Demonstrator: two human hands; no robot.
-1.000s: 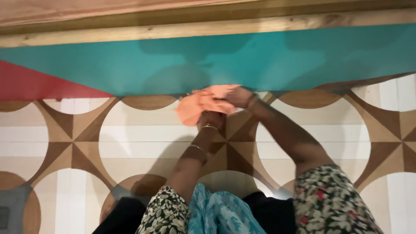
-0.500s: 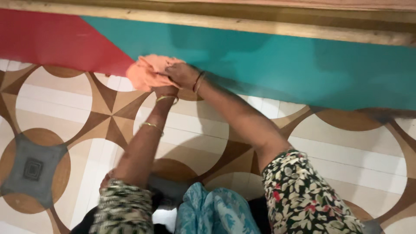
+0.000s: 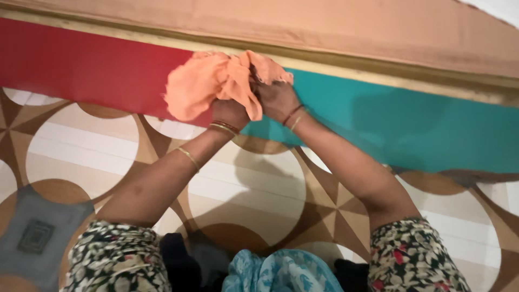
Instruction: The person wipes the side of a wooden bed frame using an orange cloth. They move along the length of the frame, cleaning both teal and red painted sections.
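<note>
Both hands grip one orange cloth in the upper middle of the frame. The left hand is closed in a fist around the cloth's lower folds; the right hand is clenched just beside it, fingers curled into the bunched upper part. The cloth is pressed against a low painted panel (red on the left, teal on the right), right where the two colours meet, and it hides part of that seam. No container shows anywhere in the frame. Above the panel runs a wooden strip, and above that a tan fabric surface. Below the panel lies a patterned floor of white circles and brown stars. Both wrists wear thin bangles. Floral sleeves and a blue scarf fill the bottom edge.
</note>
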